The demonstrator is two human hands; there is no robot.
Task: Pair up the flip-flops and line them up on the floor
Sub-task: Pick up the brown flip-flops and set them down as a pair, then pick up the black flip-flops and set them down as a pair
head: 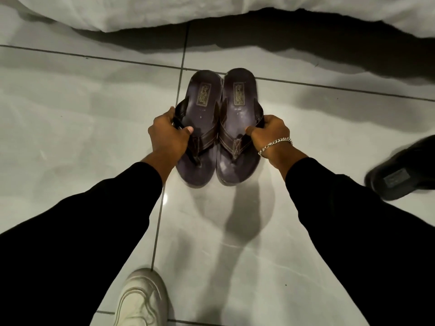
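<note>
Glossy tiled floor [77, 128] by a white bed cover [141, 10]: the two brown flip-flops [220, 128] sit side by side and touching, left hand [168, 137] and right hand [270, 132] each with fingers curled around an outer strap. Tiles look slick, so a lopsided push could probably skew the pair, and another dark sandal [402, 170] lies well apart on the right.

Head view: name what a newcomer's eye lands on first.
Two dark flip-flops, left one and right one, side by side at centre on the pale tile floor. The left hand and right hand each grip one by its strap. A white shoe sits bottom left.
</note>
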